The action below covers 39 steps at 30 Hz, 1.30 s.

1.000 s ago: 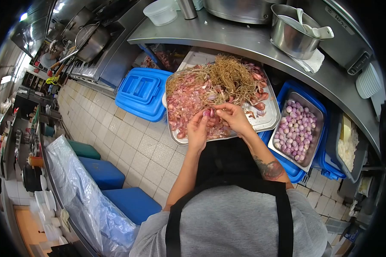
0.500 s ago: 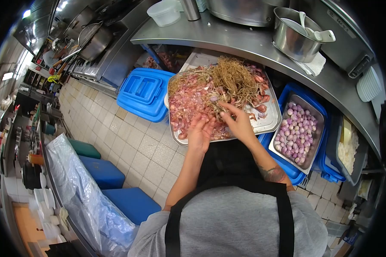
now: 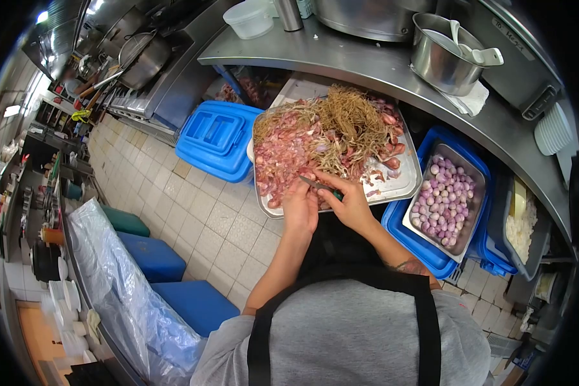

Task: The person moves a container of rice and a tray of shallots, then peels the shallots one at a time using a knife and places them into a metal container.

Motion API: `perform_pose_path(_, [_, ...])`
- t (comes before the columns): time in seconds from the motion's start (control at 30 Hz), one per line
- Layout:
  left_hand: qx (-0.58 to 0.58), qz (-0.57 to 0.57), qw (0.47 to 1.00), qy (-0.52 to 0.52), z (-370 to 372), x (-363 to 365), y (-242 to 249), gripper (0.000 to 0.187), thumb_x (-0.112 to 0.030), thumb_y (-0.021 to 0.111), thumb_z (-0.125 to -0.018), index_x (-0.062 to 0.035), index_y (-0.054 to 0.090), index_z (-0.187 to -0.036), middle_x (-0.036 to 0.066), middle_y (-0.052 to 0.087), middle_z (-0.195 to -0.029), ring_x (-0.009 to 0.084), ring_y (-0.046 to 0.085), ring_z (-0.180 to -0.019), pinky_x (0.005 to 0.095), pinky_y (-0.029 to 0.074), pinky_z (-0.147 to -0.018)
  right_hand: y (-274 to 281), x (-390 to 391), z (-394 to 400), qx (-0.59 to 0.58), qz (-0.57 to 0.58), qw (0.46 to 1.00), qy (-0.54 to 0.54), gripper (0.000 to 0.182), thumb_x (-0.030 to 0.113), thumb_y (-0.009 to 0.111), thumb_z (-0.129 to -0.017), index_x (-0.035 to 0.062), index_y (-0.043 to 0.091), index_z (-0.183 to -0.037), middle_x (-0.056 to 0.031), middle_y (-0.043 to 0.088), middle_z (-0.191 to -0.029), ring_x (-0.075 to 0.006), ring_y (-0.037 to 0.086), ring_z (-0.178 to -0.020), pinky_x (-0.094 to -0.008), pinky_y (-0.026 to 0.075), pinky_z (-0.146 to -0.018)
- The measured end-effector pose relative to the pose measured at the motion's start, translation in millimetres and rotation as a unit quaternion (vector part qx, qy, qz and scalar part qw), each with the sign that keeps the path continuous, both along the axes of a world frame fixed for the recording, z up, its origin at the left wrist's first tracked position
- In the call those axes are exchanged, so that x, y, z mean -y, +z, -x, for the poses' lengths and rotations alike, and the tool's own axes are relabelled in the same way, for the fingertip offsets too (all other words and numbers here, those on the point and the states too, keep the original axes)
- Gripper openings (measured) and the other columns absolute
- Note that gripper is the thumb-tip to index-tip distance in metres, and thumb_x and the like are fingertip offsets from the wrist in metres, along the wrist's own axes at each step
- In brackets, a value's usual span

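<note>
My right hand (image 3: 352, 201) is closed around the green handle of a small paring knife (image 3: 318, 184), whose dark blade points left towards the other hand. Close beside the blade tip, the fingers of my left hand (image 3: 300, 204) are curled round a pinkish shallot (image 3: 309, 174), mostly hidden by the fingers. Both hands are over the near edge of a metal tray (image 3: 402, 185). Reddish shallot skins (image 3: 280, 151) cover the tray's left side. A heap of dry brown roots (image 3: 350, 119) lies at the back, with unpeeled shallots (image 3: 392, 163) on its right.
Peeled purple shallots (image 3: 445, 201) fill a deep metal pan at right, on a blue bin (image 3: 424, 254). A blue lid (image 3: 215, 138) is left of the tray. Behind runs a steel counter (image 3: 341, 61) holding a pot (image 3: 434, 61) with utensils. Plastic-covered blue containers (image 3: 196, 305) stand lower left.
My right hand has come down and left from the root heap to my left hand, and the knife blade now shows. My left hand's fingers have closed further.
</note>
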State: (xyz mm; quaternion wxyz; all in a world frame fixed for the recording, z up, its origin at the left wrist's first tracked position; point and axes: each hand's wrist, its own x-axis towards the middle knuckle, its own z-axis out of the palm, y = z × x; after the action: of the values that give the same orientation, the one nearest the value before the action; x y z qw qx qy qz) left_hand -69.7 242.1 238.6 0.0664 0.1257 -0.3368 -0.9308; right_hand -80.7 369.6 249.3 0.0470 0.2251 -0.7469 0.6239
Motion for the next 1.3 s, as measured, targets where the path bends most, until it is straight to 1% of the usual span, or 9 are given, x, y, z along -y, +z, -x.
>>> perform_pose_path(0.33, [-0.033,0.033,0.997,0.057,-6.0,-14.2,-1.6,0.016,-0.003,0.052,-0.091,0.0037,0.053,-0.105,0.008,0.059,-0.096,0.0126,0.058,-0.085,0.0234,0.050,-0.073,-4.5,6.5,-2.9,0.036,0.026,0.998,-0.042,0.027,0.001,0.063,-0.081,-0.0008,0.062,-0.107,-0.0099,0.068,-0.090,-0.0105,0.062,-0.080,-0.0260,0.049,-0.071])
perform_pose_path(0.57, [-0.014,0.024,1.000,-0.004,-4.4,-6.8,-5.5,0.016,-0.001,0.052,-0.091,0.0034,0.055,-0.105,0.008,0.061,-0.097,0.0135,0.059,-0.086,0.0242,0.049,-0.076,-13.2,7.3,7.0,-0.004,0.079,0.996,-0.037,0.019,0.003,0.063,-0.083,-0.0024,0.063,-0.101,-0.0041,0.064,-0.075,-0.0070,0.056,-0.068,-0.0231,0.045,-0.060])
perform_pose_path(0.67, [-0.012,0.046,0.994,-0.102,-1.3,15.0,-6.7,0.017,-0.003,0.054,-0.090,0.0017,0.057,-0.107,0.006,0.062,-0.097,0.0127,0.059,-0.088,0.0240,0.049,-0.079,-4.2,-13.4,19.9,0.181,0.109,0.973,0.095,0.016,0.007,0.063,-0.086,-0.0009,0.063,-0.100,-0.0031,0.061,-0.072,-0.0044,0.051,-0.058,-0.0194,0.039,-0.050])
perform_pose_path(0.7, [-0.015,0.054,0.989,-0.138,-1.2,21.2,-6.1,0.018,-0.003,0.055,-0.090,0.0011,0.057,-0.107,0.006,0.063,-0.098,0.0126,0.060,-0.088,0.0241,0.049,-0.079,-7.5,-23.0,26.3,0.307,0.165,0.923,0.164,0.016,0.011,0.061,-0.088,0.0015,0.063,-0.101,-0.0022,0.058,-0.069,-0.0031,0.045,-0.050,-0.0173,0.031,-0.043])
perform_pose_path(0.8, [-0.024,0.065,0.971,-0.229,-4.5,32.2,10.6,0.025,-0.003,0.056,-0.089,0.0010,0.055,-0.113,0.007,0.062,-0.099,0.0133,0.060,-0.090,0.0243,0.050,-0.079,0.7,-36.4,35.0,0.383,0.212,0.871,0.225,0.018,0.014,0.061,-0.089,0.0027,0.062,-0.103,-0.0005,0.054,-0.066,-0.0048,0.043,-0.046,-0.0184,0.028,-0.038])
perform_pose_path(1.0, [-0.058,0.062,0.963,-0.257,-5.0,28.8,23.8,0.040,-0.002,0.057,-0.088,-0.0024,0.046,-0.127,0.009,0.062,-0.099,0.0144,0.060,-0.089,0.0237,0.051,-0.079,-11.0,-30.1,48.8,0.284,0.139,0.943,0.106,0.020,0.016,0.059,-0.090,0.0033,0.064,-0.105,0.0002,0.056,-0.067,-0.0033,0.043,-0.047,-0.0183,0.029,-0.039])
perform_pose_path(1.07, [-0.072,0.031,0.964,-0.255,-5.9,26.8,22.6,0.046,0.000,0.056,-0.088,-0.0027,0.042,-0.131,0.008,0.061,-0.100,0.0143,0.059,-0.090,0.0245,0.049,-0.079,-8.3,-30.2,46.9,0.217,0.050,0.974,0.044,0.025,0.016,0.062,-0.087,0.0025,0.063,-0.108,-0.0035,0.059,-0.067,-0.0066,0.049,-0.052,-0.0223,0.036,-0.047])
perform_pose_path(1.23, [-0.081,-0.015,0.983,-0.166,3.4,22.1,3.5,0.038,0.001,0.055,-0.088,-0.0013,0.047,-0.124,0.010,0.059,-0.106,0.0157,0.058,-0.093,0.0250,0.049,-0.082,8.2,-20.5,22.4,0.076,-0.075,0.991,-0.081,0.036,0.018,0.063,-0.084,0.0024,0.060,-0.116,-0.0123,0.060,-0.068,-0.0148,0.055,-0.061,-0.0301,0.045,-0.060])
perform_pose_path(1.3, [-0.090,-0.028,0.987,-0.130,5.7,19.3,-4.5,0.036,0.002,0.055,-0.088,-0.0009,0.047,-0.123,0.010,0.059,-0.108,0.0162,0.058,-0.095,0.0257,0.049,-0.084,21.8,-15.4,9.1,0.070,-0.023,0.996,-0.050,0.036,0.017,0.063,-0.084,0.0030,0.060,-0.117,-0.0133,0.062,-0.072,-0.0142,0.056,-0.062,-0.0297,0.045,-0.060])
